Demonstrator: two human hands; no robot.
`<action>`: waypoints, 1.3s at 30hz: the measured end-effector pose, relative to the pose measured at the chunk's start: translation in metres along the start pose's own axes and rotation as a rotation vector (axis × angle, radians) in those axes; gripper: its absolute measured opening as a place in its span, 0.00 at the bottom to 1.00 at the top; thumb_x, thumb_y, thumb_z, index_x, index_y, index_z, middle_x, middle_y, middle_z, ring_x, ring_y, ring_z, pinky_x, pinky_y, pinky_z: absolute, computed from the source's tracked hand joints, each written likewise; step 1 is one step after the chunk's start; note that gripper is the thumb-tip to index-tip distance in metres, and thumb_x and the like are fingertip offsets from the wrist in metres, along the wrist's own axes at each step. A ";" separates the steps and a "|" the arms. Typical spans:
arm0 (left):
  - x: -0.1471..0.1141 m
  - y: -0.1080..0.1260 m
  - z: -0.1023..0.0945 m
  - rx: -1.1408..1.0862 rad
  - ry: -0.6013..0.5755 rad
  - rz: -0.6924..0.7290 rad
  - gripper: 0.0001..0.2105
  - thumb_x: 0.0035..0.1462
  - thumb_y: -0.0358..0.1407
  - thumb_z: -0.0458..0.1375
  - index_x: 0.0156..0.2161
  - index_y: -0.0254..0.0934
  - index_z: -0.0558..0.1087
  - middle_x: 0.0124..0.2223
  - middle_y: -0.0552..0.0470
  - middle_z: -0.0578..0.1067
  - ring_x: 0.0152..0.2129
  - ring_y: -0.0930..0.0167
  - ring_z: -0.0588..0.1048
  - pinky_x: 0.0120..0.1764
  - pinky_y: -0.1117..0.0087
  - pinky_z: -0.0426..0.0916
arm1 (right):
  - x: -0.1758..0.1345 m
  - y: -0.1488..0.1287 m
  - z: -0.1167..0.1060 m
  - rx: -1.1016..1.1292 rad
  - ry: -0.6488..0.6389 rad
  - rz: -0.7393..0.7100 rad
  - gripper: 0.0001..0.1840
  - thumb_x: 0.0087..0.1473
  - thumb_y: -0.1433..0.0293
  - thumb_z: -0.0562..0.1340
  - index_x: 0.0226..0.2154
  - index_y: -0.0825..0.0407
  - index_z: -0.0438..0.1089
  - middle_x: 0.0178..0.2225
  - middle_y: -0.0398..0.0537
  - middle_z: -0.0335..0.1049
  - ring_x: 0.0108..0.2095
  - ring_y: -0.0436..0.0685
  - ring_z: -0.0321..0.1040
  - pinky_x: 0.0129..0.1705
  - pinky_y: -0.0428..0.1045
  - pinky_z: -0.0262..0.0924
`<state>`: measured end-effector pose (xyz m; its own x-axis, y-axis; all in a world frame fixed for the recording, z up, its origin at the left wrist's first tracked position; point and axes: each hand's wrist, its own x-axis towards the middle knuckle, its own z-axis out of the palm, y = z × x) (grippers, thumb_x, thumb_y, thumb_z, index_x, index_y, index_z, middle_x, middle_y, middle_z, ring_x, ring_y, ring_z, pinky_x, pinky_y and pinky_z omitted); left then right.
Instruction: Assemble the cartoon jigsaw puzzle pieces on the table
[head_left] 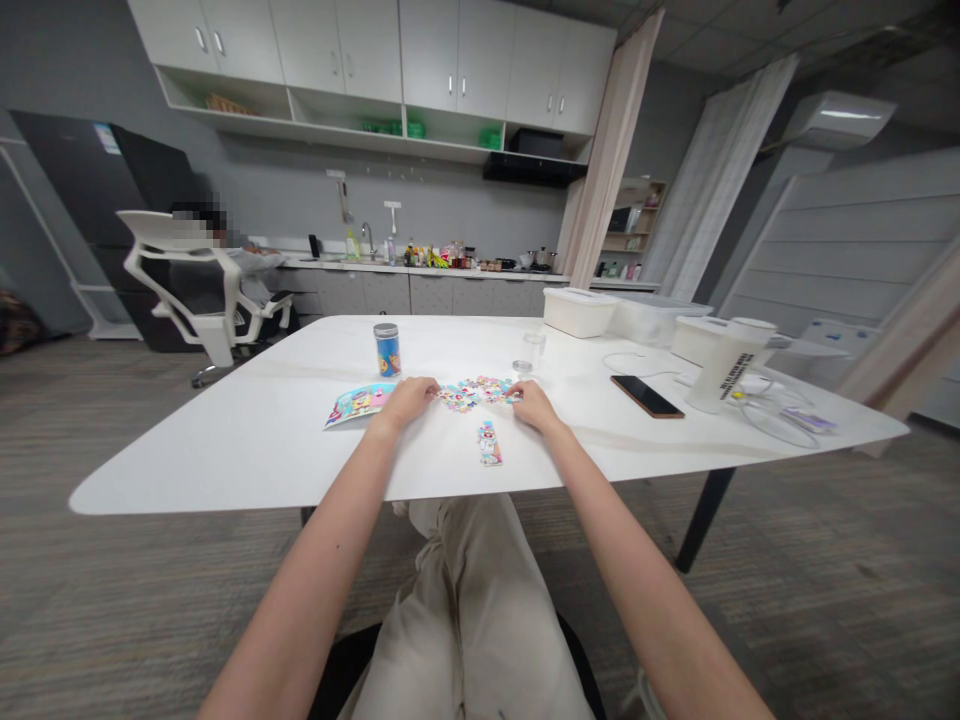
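Observation:
A loose pile of small colourful jigsaw puzzle pieces point(474, 393) lies on the white table between my hands. At its left edge my left hand point(411, 400) has its fingers bent together; whatever is in them is too small to make out. Across from it, the fingertips of my right hand point(534, 405) pinch a puzzle piece at the pile's right edge. Nearer to me rests a joined strip of puzzle point(490, 445) showing a cartoon figure. A printed picture sheet point(356, 404) lies partly behind my left hand.
Behind the sheet stands a blue printed can point(387, 352). A clear jar point(533, 350) is beyond the pile. To the right are a phone point(646, 396), a white cup point(721, 372), cables and white boxes point(579, 312). A person point(225, 265) sits at the far left.

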<state>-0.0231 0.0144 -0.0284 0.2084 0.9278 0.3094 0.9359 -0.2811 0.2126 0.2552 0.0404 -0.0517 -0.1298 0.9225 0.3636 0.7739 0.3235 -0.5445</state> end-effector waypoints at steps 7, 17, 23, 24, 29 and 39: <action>-0.001 0.000 0.002 0.038 0.000 -0.032 0.16 0.56 0.26 0.53 0.48 0.38 0.76 0.49 0.45 0.80 0.47 0.63 0.77 0.52 0.65 0.68 | 0.001 0.001 0.000 0.019 0.018 -0.024 0.21 0.40 0.85 0.58 0.35 0.55 0.77 0.39 0.50 0.70 0.41 0.56 0.68 0.50 0.49 0.61; -0.001 0.006 0.006 0.061 -0.010 0.029 0.16 0.58 0.29 0.53 0.50 0.39 0.73 0.53 0.45 0.77 0.51 0.64 0.74 0.54 0.65 0.65 | 0.003 0.005 0.004 0.060 0.036 -0.041 0.20 0.40 0.85 0.57 0.34 0.54 0.76 0.38 0.49 0.69 0.39 0.54 0.67 0.48 0.48 0.61; 0.000 0.014 0.010 0.065 -0.044 0.064 0.16 0.58 0.27 0.50 0.49 0.37 0.74 0.51 0.44 0.78 0.49 0.64 0.75 0.54 0.67 0.65 | 0.003 0.003 0.005 0.065 0.039 -0.029 0.22 0.41 0.86 0.55 0.35 0.55 0.76 0.38 0.49 0.70 0.38 0.54 0.68 0.46 0.48 0.62; 0.000 0.014 0.009 0.066 -0.042 0.067 0.16 0.58 0.27 0.50 0.49 0.36 0.74 0.50 0.43 0.78 0.49 0.64 0.75 0.54 0.66 0.65 | 0.003 0.003 0.005 0.064 0.041 -0.030 0.22 0.41 0.86 0.55 0.35 0.55 0.77 0.38 0.49 0.69 0.38 0.54 0.68 0.46 0.48 0.62; -0.001 0.015 0.008 0.056 -0.030 0.081 0.15 0.60 0.30 0.51 0.50 0.36 0.73 0.52 0.42 0.77 0.50 0.62 0.74 0.53 0.64 0.65 | 0.003 0.004 0.004 0.060 0.050 -0.039 0.21 0.41 0.85 0.56 0.34 0.54 0.77 0.37 0.49 0.69 0.38 0.54 0.67 0.46 0.48 0.62; 0.000 0.014 0.007 0.014 -0.010 0.094 0.13 0.58 0.27 0.52 0.44 0.39 0.75 0.46 0.48 0.80 0.44 0.65 0.76 0.50 0.66 0.67 | 0.006 0.006 0.005 0.079 0.061 -0.074 0.20 0.38 0.85 0.56 0.31 0.53 0.77 0.33 0.46 0.70 0.37 0.54 0.67 0.44 0.48 0.63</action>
<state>-0.0079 0.0123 -0.0315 0.2982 0.9000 0.3178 0.9158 -0.3636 0.1703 0.2560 0.0486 -0.0569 -0.1449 0.8819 0.4487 0.7122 0.4078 -0.5714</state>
